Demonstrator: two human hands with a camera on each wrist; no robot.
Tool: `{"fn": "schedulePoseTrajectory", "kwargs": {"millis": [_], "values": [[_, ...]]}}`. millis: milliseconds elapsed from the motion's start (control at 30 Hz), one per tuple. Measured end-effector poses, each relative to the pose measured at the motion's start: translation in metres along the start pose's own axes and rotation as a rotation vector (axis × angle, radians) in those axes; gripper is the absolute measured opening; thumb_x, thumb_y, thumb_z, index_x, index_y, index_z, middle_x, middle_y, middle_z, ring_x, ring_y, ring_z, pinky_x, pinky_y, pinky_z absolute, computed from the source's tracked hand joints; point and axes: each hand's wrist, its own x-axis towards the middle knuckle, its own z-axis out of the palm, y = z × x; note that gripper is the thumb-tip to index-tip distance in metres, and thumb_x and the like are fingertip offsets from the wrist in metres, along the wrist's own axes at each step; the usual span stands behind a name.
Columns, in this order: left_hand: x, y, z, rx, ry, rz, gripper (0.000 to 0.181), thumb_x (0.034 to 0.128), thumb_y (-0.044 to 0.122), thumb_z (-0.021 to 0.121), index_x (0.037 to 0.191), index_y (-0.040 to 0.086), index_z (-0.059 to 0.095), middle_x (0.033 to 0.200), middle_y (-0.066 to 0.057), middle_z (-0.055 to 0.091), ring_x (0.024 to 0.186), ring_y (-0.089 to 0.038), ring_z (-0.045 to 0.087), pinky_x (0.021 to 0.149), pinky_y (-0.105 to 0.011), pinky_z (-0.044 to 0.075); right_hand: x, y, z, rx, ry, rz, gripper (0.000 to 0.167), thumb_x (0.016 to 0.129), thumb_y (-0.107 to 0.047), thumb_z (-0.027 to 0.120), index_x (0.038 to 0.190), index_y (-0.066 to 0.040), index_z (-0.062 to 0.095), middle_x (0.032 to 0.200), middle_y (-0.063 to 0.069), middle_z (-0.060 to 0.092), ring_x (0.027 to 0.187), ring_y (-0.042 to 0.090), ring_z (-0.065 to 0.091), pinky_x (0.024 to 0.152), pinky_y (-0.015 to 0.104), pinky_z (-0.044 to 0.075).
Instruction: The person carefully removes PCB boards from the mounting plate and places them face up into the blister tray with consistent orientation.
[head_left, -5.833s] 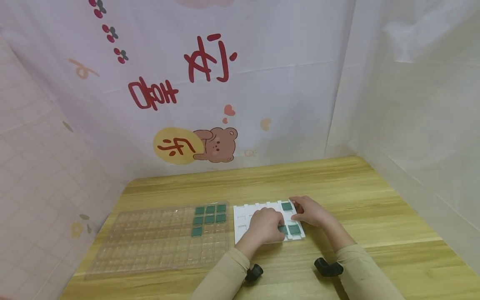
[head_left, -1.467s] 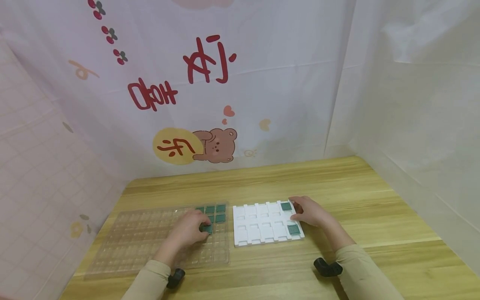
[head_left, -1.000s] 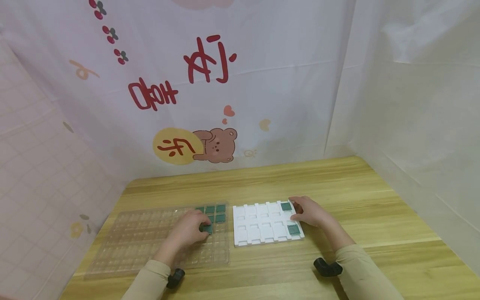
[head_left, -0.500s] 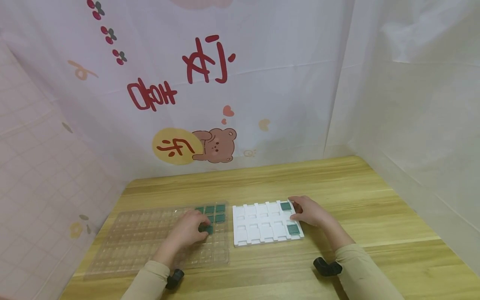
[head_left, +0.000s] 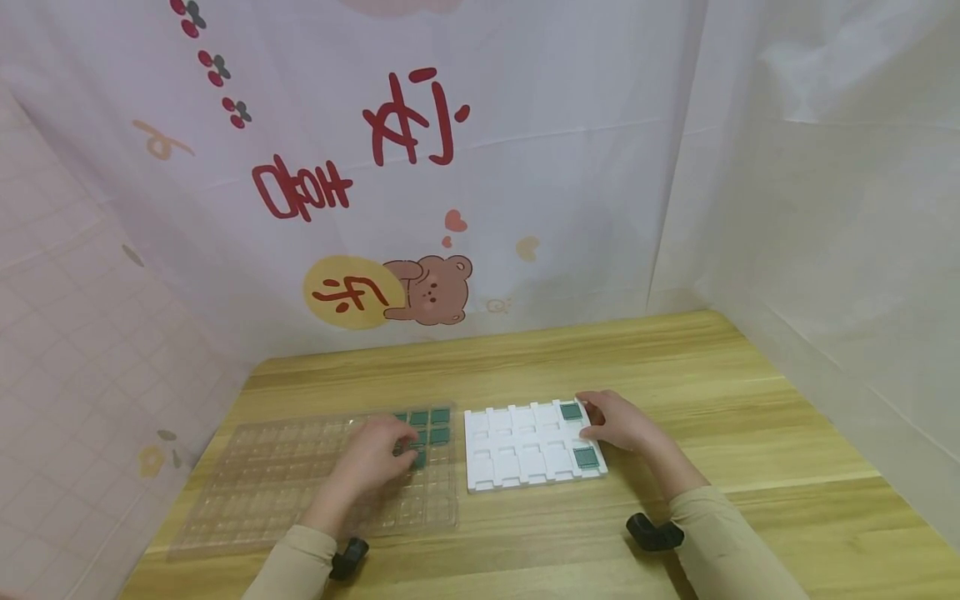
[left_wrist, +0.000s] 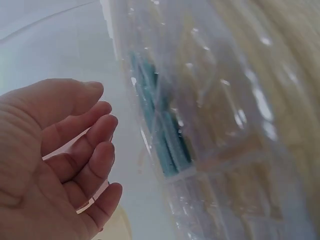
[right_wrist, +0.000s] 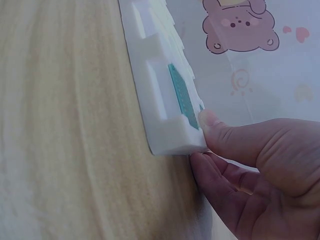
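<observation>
Over the clear plastic tray [head_left: 285, 479] hovers my left hand [head_left: 371, 454], its fingers loosely bent and holding nothing. Just beyond its fingertips, a small green circuit board [head_left: 420, 457] sits in a cell. More green boards [head_left: 439, 416] fill cells toward the tray's far right corner; the hand hides some. In the left wrist view, the hand [left_wrist: 65, 155] is apart from the boards [left_wrist: 162, 120]. My right hand [head_left: 618, 423] pinches the right edge of the white tray [head_left: 517, 450] between thumb and fingers. Two boards lie in that tray's rightmost slots, the nearer board [head_left: 586, 458] seen whole.
Both trays lie side by side on a wood-grain table [head_left: 570, 533], a narrow gap between them. A printed cloth [head_left: 570, 167] hangs behind the table and others hang at both sides. Each wrist wears a black device [head_left: 654, 533].
My left hand has gone from the white tray to the clear tray, where another board now sits; one white-tray slot is bare. Its fingers have just come off that board. The right hand stays put.
</observation>
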Motion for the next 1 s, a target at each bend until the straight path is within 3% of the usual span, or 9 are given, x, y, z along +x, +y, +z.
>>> {"fn": "schedulePoseTrajectory", "kwargs": {"millis": [267,433,600,733,1000], "values": [[0.003,0.010,-0.006,-0.018,0.046,-0.036,0.017,0.0816,0.010,0.079,0.098,0.008,0.075,0.088,0.002,0.066,0.081,-0.016,0.060,0.073,-0.039,0.050,0.001,0.001,0.001,0.004,0.000,-0.006,0.062,0.087,-0.007,0.075,0.137,0.014,0.045,0.111,0.016,0.060,0.093,0.024,0.057,0.085,0.044,0.049],[0.006,0.021,-0.009,-0.036,0.087,-0.039,0.015,0.0830,0.011,0.077,0.098,0.011,0.073,0.086,0.004,0.064,0.071,-0.009,0.053,0.063,-0.032,0.046,0.001,0.002,0.000,0.005,0.000,-0.014,0.062,0.087,-0.007,0.075,0.137,0.015,0.045,0.110,0.016,0.060,0.093,0.023,0.057,0.084,0.043,0.049],[0.008,0.033,-0.009,-0.064,0.129,-0.031,0.019,0.0837,0.011,0.078,0.102,0.012,0.073,0.086,0.006,0.064,0.064,-0.005,0.046,0.057,-0.027,0.040,0.000,0.000,0.000,0.002,-0.005,-0.008,0.063,0.087,-0.008,0.075,0.138,0.014,0.045,0.111,0.016,0.059,0.093,0.023,0.057,0.084,0.043,0.049],[0.013,0.040,-0.004,-0.096,0.157,-0.020,0.023,0.0837,0.012,0.078,0.106,0.010,0.074,0.088,0.004,0.067,0.063,-0.005,0.046,0.059,-0.027,0.042,-0.001,-0.002,-0.001,0.007,-0.004,0.000,0.063,0.087,-0.008,0.075,0.138,0.014,0.045,0.112,0.017,0.058,0.093,0.024,0.057,0.084,0.044,0.049],[0.024,0.050,0.003,-0.133,0.187,0.037,0.014,0.0835,0.008,0.074,0.097,0.012,0.072,0.084,0.004,0.063,0.064,-0.007,0.047,0.059,-0.026,0.042,-0.001,-0.004,-0.001,0.003,-0.002,0.011,0.062,0.087,-0.008,0.075,0.137,0.013,0.045,0.111,0.016,0.059,0.092,0.023,0.056,0.084,0.043,0.049]]}}
